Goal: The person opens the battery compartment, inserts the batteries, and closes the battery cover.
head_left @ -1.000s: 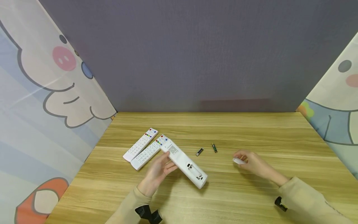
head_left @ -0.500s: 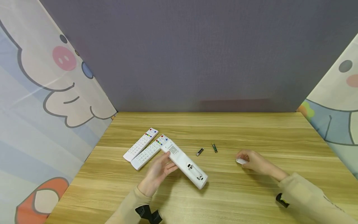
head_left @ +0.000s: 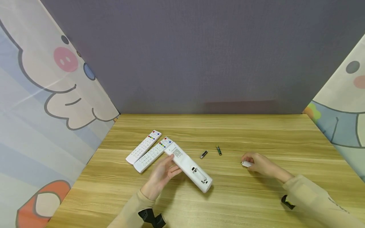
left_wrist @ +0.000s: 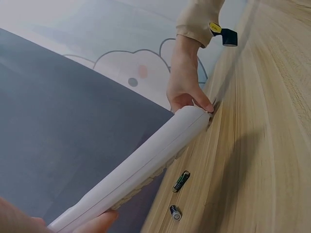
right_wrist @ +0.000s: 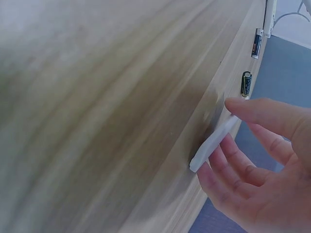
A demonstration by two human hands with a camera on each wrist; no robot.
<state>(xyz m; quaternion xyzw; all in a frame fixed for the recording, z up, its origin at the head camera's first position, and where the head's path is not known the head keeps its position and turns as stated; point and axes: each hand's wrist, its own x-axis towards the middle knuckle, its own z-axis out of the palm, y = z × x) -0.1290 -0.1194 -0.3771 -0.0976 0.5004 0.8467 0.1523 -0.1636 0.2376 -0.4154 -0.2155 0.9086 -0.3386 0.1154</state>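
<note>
My left hand [head_left: 162,173] grips a white remote control [head_left: 185,164] by its upper end, back side up. Its battery compartment [head_left: 199,175] is uncovered, with bare contacts showing. In the left wrist view the remote [left_wrist: 131,170] is held tilted, its buttons facing downward. To the right, my right hand [head_left: 260,164] pinches a small white battery cover [right_wrist: 214,141] between thumb and fingers, low over the wooden table. Between the hands lie two loose batteries, a dark one with a silver end [head_left: 203,154] and a green one [head_left: 218,150].
Two more white remotes lie buttons up at the left, one outer [head_left: 144,147] and one inner [head_left: 152,155] partly behind the held remote. A grey panel [head_left: 199,57] rises at the table's [head_left: 256,129] back edge, with cartoon-printed sheets [head_left: 37,104] on both sides.
My right hand has shifted slightly to the right with the battery cover and lies nearly still now. The left hand and its remote have barely moved; the batteries stay in place.
</note>
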